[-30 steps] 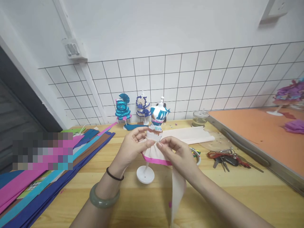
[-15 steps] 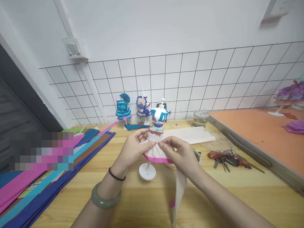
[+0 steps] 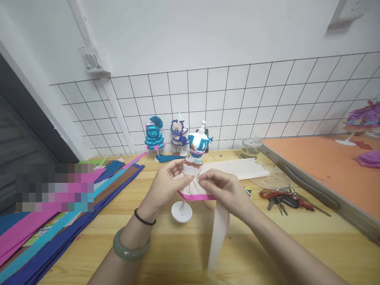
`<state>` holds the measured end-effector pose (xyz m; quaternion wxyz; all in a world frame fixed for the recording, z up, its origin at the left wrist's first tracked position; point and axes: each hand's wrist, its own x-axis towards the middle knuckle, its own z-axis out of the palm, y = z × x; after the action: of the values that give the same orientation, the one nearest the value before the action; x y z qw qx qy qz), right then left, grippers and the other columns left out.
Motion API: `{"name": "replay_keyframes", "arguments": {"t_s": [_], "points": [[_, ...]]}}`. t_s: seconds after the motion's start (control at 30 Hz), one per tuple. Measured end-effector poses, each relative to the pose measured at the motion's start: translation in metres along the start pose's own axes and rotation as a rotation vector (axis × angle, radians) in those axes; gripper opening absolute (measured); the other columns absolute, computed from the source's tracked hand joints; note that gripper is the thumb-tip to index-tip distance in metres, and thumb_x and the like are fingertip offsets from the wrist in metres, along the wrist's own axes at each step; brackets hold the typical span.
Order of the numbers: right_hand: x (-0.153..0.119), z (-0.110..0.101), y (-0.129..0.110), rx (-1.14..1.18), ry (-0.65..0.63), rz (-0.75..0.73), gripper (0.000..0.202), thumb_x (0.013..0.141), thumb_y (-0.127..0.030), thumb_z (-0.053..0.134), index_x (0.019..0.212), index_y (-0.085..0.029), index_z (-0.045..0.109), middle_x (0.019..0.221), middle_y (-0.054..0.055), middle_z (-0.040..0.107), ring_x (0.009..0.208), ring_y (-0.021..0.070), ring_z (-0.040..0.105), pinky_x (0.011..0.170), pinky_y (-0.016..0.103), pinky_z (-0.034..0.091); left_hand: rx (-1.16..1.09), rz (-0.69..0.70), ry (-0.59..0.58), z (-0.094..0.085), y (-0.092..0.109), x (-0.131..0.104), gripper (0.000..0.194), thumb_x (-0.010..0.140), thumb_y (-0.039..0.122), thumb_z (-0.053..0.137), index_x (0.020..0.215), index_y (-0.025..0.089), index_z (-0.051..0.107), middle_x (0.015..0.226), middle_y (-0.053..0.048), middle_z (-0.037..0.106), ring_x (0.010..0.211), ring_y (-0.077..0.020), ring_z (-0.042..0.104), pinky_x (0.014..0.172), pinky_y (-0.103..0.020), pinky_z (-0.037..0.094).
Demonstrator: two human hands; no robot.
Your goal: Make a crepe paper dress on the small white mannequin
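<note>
A small white dress form [image 3: 199,136], with teal, brown and pink paper on its bust and waist, is tilted slightly so its round base [image 3: 181,212] shows below. Around its hips lies a gathered white paper strip [image 3: 192,189] edged in pink. My left hand [image 3: 166,184] grips it, thumb pressing the pleats at the front and fingers curled round the form's left side. Thumb and forefinger of my right hand [image 3: 230,192] pinch the strip's upper edge at the front right. Its loose tail [image 3: 218,237] hangs below my right hand.
Two dressed miniature forms, one teal [image 3: 153,136] and one purple and white [image 3: 179,132], stand by the wall. Coloured paper strips [image 3: 115,190] lie left. To the right are a white paper length [image 3: 237,169], a glass teapot [image 3: 251,148], keys [image 3: 282,200] and an orange-topped surface [image 3: 311,170].
The dress form has shifted slightly left and up, its base rising with it. The strip's loose tail has swung left, and both hands keep their hold.
</note>
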<state>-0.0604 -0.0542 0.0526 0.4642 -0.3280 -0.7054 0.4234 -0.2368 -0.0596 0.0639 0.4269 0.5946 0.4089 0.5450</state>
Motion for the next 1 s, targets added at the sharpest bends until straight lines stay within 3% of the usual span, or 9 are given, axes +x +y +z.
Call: {"name": "replay_keyframes", "arguments": {"t_s": [0.43,1.0], "points": [[0.0014,0.0044,0.0025,0.104,0.054,0.08,0.021,0.072,-0.037,0.065,0.076,-0.016,0.064,0.069,0.002,0.063,0.057,0.0116,0.054,0.049,0.023,0.043,-0.024,-0.005,-0.018,0.0025,0.0007,-0.002,0.048,0.065,0.024,0.072,0.109,0.016,0.057,0.11,-0.01,0.064,0.1,-0.0229,0.059,0.086,-0.034,0.047],[-0.0021,0.0047,-0.0043,-0.047,0.033,-0.055,0.013,0.077,-0.03,0.06,0.075,-0.018,0.066,0.077,0.005,0.068,0.069,0.0163,0.059,0.059,0.028,0.048,0.017,0.039,-0.032,0.0025,0.0055,-0.0021,0.042,0.07,0.021,0.067,0.11,0.014,0.057,0.113,-0.012,0.061,0.104,-0.0239,0.057,0.091,-0.038,0.044]]}}
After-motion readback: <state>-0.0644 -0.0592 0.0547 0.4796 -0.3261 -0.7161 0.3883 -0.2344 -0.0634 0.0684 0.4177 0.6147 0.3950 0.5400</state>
